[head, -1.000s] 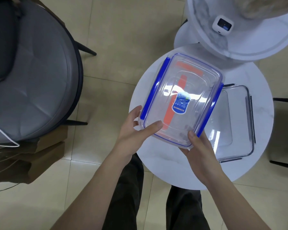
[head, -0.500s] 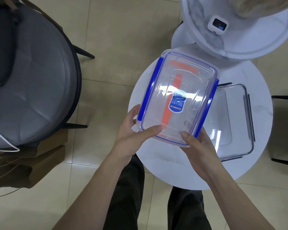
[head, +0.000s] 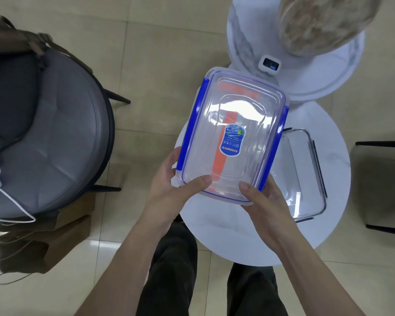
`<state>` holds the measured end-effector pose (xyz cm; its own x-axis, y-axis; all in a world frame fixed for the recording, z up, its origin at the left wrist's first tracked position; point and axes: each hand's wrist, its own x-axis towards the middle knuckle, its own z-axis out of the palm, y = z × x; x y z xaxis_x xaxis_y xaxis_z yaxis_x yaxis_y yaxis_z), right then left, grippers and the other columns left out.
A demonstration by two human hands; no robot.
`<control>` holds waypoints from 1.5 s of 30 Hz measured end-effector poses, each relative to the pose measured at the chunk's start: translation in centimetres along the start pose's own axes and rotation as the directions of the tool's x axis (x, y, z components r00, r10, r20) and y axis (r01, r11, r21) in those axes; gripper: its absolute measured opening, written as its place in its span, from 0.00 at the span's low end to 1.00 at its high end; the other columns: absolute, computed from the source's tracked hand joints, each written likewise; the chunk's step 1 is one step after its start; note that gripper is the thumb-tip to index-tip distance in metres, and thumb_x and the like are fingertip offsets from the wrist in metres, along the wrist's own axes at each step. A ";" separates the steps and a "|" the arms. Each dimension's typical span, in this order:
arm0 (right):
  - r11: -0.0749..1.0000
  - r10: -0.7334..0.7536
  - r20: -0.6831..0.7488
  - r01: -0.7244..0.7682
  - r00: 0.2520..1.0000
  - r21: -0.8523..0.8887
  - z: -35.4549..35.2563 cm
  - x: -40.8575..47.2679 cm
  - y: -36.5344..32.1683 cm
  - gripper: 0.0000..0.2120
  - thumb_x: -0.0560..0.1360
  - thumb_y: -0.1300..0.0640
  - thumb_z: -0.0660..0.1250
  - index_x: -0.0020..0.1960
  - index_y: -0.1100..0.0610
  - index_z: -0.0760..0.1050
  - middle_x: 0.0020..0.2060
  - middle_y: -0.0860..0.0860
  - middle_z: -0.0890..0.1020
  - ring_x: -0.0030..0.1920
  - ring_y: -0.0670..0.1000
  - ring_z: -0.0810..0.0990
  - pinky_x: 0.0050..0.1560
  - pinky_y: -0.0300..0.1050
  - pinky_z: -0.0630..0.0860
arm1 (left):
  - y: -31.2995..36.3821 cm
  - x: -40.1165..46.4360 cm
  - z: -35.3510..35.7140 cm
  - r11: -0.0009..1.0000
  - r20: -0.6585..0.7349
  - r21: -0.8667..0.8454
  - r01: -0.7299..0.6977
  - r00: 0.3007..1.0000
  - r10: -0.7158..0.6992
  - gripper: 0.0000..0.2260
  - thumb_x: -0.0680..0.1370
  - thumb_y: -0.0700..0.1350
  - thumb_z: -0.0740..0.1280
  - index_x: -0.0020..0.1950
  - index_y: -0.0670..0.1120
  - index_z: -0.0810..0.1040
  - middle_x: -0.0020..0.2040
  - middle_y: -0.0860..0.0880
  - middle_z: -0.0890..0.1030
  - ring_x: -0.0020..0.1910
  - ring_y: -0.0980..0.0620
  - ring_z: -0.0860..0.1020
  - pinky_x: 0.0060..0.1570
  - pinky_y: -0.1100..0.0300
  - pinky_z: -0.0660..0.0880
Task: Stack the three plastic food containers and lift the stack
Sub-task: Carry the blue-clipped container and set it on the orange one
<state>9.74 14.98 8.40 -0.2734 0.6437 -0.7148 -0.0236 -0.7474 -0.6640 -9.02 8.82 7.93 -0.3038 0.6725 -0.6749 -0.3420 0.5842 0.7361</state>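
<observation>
A clear plastic food container with blue side clips [head: 235, 133], a blue label and an orange strip, is held up in the air above the round white table [head: 237, 238]. My left hand [head: 171, 185] grips its near left corner, thumb on the lid. My right hand [head: 263, 201] grips its near right corner the same way. A second clear container with dark clips [head: 303, 179] lies flat on the table to the right, partly hidden behind the raised one. A third container is not visible.
A higher round white table [head: 310, 78] stands behind, holding a small white device [head: 269, 66] and a large blurred beige object [head: 324, 23]. A grey cushioned chair [head: 43, 133] is at left, a brown paper bag [head: 46, 242] below it, and a dark chair [head: 383, 185] at right.
Both hands have raised the blue-clipped container higher and closer to the camera. The dark-clipped container has stayed on the table.
</observation>
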 end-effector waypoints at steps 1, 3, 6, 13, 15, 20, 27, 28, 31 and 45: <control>1.000 -0.004 0.004 0.004 1.000 0.001 0.1 -0.3 -0.3 0.51 0.52 0.39 0.83 0.71 0.49 0.70 0.61 0.50 0.82 0.63 0.53 0.82 0.48 0.47 0.84 | 0.4 -0.4 0.0 1.000 0.001 -0.004 -0.006 1.000 0.006 0.36 0.64 0.51 0.80 0.70 0.52 0.72 0.62 0.50 0.82 0.62 0.48 0.81 0.53 0.53 0.84; 1.000 -0.015 0.014 0.015 1.000 0.001 0.2 -1.1 -1.0 0.51 0.52 0.39 0.83 0.71 0.50 0.70 0.62 0.50 0.82 0.63 0.53 0.82 0.49 0.47 0.84 | 1.3 -1.2 0.1 1.000 0.007 0.000 -0.026 1.000 0.026 0.35 0.65 0.51 0.82 0.69 0.52 0.73 0.61 0.51 0.83 0.61 0.50 0.82 0.51 0.55 0.84; 1.000 -0.027 0.016 0.027 0.999 -0.006 0.3 -2.0 -1.6 0.50 0.52 0.39 0.83 0.71 0.49 0.71 0.62 0.51 0.82 0.63 0.54 0.81 0.50 0.48 0.84 | 2.2 -2.2 0.4 0.999 0.012 -0.002 -0.042 0.999 0.042 0.33 0.62 0.54 0.80 0.65 0.56 0.74 0.56 0.56 0.84 0.57 0.54 0.84 0.45 0.59 0.84; 0.998 -0.061 0.006 0.061 0.998 0.003 -1.2 -3.5 -2.5 0.50 0.52 0.39 0.84 0.70 0.49 0.71 0.61 0.49 0.82 0.63 0.53 0.82 0.51 0.48 0.83 | 2.8 -3.8 2.2 0.998 0.033 -0.004 -0.062 0.998 0.062 0.30 0.61 0.53 0.77 0.62 0.58 0.75 0.54 0.56 0.84 0.57 0.54 0.84 0.43 0.61 0.84; 0.998 -0.070 0.013 0.069 0.997 0.004 -1.7 -3.9 -2.7 0.50 0.52 0.39 0.84 0.71 0.49 0.71 0.62 0.50 0.82 0.63 0.53 0.82 0.51 0.47 0.83 | 2.9 -4.1 2.9 0.998 0.033 0.001 -0.063 0.997 0.063 0.32 0.61 0.54 0.77 0.64 0.56 0.74 0.58 0.52 0.83 0.59 0.50 0.83 0.45 0.60 0.84; 0.998 -0.067 -0.011 0.068 0.998 0.007 -4.2 -5.0 -2.9 0.45 0.57 0.44 0.83 0.71 0.48 0.71 0.63 0.51 0.81 0.64 0.54 0.81 0.51 0.49 0.83 | 2.5 -4.9 5.1 0.998 0.048 0.031 -0.057 0.997 0.056 0.35 0.61 0.55 0.78 0.68 0.54 0.73 0.61 0.50 0.82 0.61 0.46 0.82 0.50 0.54 0.85; 0.995 -0.089 -0.040 0.090 0.995 0.037 -8.7 -6.2 -2.8 0.38 0.63 0.51 0.77 0.72 0.50 0.70 0.66 0.53 0.80 0.66 0.56 0.80 0.52 0.50 0.83 | 0.9 -5.4 9.1 0.998 0.057 0.051 -0.035 0.998 0.032 0.35 0.64 0.54 0.78 0.70 0.57 0.72 0.62 0.55 0.80 0.62 0.52 0.81 0.47 0.59 0.84; 0.995 -0.094 -0.050 0.096 0.994 0.038 -9.4 -6.3 -2.9 0.38 0.63 0.50 0.77 0.72 0.49 0.71 0.65 0.52 0.80 0.65 0.56 0.80 0.52 0.50 0.83 | 0.6 -5.4 9.8 0.998 0.065 0.055 -0.034 0.997 0.030 0.35 0.64 0.54 0.78 0.70 0.57 0.72 0.63 0.55 0.80 0.62 0.53 0.80 0.48 0.58 0.84; 0.994 -0.103 -0.065 0.105 0.993 0.032 -11.1 -6.5 -3.0 0.33 0.67 0.55 0.76 0.71 0.49 0.72 0.62 0.50 0.82 0.63 0.53 0.81 0.51 0.49 0.84 | -0.3 -5.4 11.3 0.998 0.081 0.054 -0.017 0.997 0.013 0.35 0.65 0.53 0.79 0.71 0.56 0.73 0.63 0.54 0.81 0.63 0.52 0.80 0.53 0.53 0.84; 0.997 -0.067 -0.077 0.063 0.995 -0.054 -18.4 -5.7 -4.6 0.27 0.69 0.56 0.78 0.66 0.51 0.75 0.59 0.50 0.84 0.60 0.53 0.83 0.51 0.49 0.84 | -4.1 -6.2 17.9 0.999 0.023 0.021 0.042 0.999 -0.043 0.41 0.59 0.60 0.81 0.70 0.60 0.71 0.65 0.56 0.80 0.66 0.51 0.79 0.58 0.45 0.82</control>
<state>29.12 17.78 11.44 -0.1960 0.7029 -0.6838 0.0111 -0.6957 -0.7183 10.22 10.38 10.06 -0.2683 0.6574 -0.7042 -0.3352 0.6215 0.7080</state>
